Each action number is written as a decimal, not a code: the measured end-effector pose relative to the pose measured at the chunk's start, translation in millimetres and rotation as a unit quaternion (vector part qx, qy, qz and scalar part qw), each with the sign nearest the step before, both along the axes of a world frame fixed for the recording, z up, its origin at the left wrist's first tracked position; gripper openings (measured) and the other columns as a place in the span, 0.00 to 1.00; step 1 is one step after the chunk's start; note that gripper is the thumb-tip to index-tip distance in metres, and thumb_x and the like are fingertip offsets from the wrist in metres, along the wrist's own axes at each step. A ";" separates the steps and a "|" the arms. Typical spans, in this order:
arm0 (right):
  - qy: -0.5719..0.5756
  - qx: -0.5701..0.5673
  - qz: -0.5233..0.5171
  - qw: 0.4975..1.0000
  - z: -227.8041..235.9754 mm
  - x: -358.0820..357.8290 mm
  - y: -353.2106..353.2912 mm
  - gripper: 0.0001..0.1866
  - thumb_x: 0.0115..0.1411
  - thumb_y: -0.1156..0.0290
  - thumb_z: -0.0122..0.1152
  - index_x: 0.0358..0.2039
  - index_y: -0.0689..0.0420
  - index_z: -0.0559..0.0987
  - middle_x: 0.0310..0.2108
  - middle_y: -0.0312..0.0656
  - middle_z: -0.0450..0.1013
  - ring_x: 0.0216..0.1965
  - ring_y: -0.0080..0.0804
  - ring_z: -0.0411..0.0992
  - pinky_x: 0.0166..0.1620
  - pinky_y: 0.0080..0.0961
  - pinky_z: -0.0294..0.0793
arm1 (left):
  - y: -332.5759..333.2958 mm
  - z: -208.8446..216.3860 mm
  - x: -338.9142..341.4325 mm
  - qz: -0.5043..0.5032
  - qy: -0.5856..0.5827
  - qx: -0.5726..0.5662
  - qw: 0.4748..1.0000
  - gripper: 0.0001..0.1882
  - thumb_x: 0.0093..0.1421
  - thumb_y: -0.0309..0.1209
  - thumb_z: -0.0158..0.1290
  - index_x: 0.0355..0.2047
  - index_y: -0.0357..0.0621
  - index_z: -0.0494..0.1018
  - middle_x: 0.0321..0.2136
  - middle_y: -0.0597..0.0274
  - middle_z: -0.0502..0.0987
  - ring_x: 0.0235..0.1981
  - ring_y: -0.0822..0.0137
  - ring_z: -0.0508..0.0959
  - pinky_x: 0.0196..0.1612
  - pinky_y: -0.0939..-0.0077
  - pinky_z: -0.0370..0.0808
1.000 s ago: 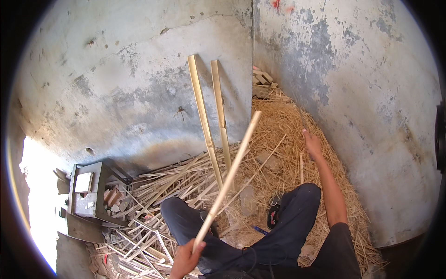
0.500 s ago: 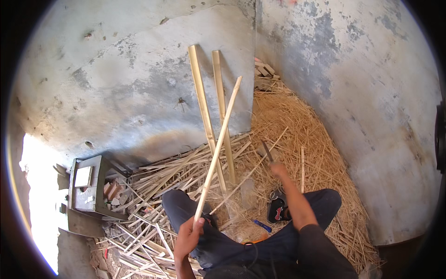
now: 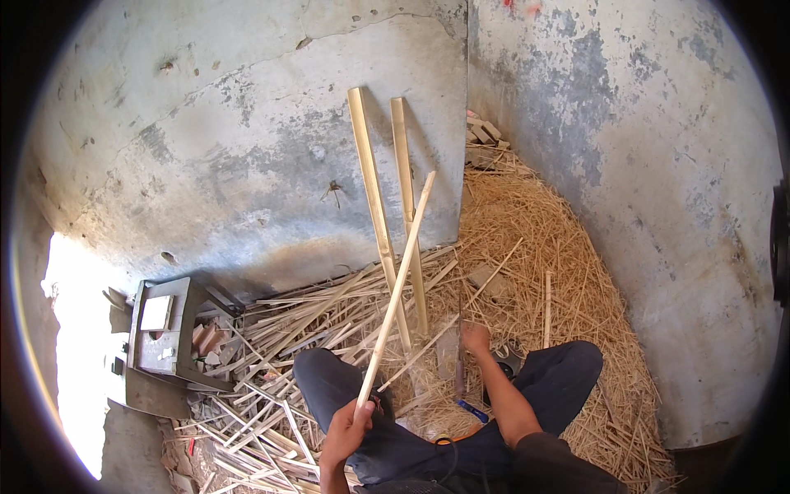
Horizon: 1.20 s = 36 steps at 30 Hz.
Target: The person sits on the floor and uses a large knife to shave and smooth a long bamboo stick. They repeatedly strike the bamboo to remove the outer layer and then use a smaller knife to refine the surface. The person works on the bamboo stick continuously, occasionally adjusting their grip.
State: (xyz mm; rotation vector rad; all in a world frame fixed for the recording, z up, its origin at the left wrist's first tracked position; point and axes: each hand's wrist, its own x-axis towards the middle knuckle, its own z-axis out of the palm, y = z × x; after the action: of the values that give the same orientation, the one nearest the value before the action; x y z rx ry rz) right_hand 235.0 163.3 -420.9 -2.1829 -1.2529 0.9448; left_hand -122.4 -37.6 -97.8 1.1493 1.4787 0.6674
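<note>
My left hand (image 3: 349, 430) is closed around the lower end of a long pale bamboo strip (image 3: 397, 296), which slants up and to the right. My right hand (image 3: 475, 337) is lower and farther right, its fingers closed at the middle of a narrow, dark, long-bladed knife (image 3: 460, 377). The knife stands nearly in line with my view, with its brownish handle end toward me; part of it is hidden by my fingers. Two wider split bamboo lengths (image 3: 372, 189) lean on the wall beyond the strip.
Loose strips (image 3: 329, 305) lie heaped along the left, and shavings (image 3: 527, 222) cover the right. A dark wooden stool-like frame (image 3: 177, 325) lies at the left. A blue-handled tool (image 3: 472, 411) rests between my folded legs. Worn walls (image 3: 247, 148) enclose the corner.
My right hand has drawn back toward me and a little left, and the knife has turned more upright in view. The strip's far tip has dropped, my left hand still gripping its near end.
</note>
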 end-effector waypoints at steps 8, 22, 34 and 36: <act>0.345 0.290 0.103 0.887 319.1 -11.2 95.4 0.29 0.77 0.49 0.54 0.66 0.59 0.73 0.54 0.44 0.81 0.55 0.34 0.79 0.59 0.37 0.77 | -11.6 -1.1 12.2 0.015 0.107 0.107 0.988 0.15 0.73 0.40 0.60 0.41 0.38 0.81 0.20 0.58 0.74 0.23 0.71 0.73 0.30 0.68 0.71; 0.373 0.135 0.265 0.879 342.3 26.8 79.6 0.10 0.74 0.66 0.63 0.47 0.57 0.86 0.21 0.26 0.67 0.20 0.15 0.59 0.23 0.13 0.58 | -7.1 6.8 16.0 0.034 0.171 0.181 0.968 0.21 0.71 0.40 0.63 0.29 0.35 0.72 0.16 0.53 0.69 0.19 0.68 0.66 0.24 0.63 0.65; 0.621 0.308 -0.061 0.718 241.1 152.1 111.7 0.24 0.78 0.53 0.55 0.62 0.58 0.77 0.40 0.41 0.81 0.35 0.29 0.80 0.33 0.25 0.79 | -9.1 -8.7 -26.5 0.150 0.120 0.135 0.972 0.24 0.77 0.47 0.53 0.30 0.38 0.72 0.19 0.69 0.69 0.24 0.76 0.66 0.27 0.72 0.62; 0.536 0.241 -0.081 0.805 206.1 111.7 108.0 0.31 0.79 0.46 0.51 0.65 0.61 0.76 0.53 0.51 0.81 0.47 0.40 0.83 0.45 0.34 0.84 | -13.3 -9.3 -27.7 0.148 0.062 0.117 0.980 0.24 0.78 0.46 0.52 0.29 0.40 0.71 0.20 0.70 0.68 0.24 0.77 0.64 0.27 0.74 0.60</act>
State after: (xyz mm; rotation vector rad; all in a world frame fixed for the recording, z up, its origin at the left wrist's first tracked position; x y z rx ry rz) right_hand 346.7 271.2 -214.8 -0.9927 -0.6000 1.3034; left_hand -150.1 -50.8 -107.0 1.1742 1.7330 1.0111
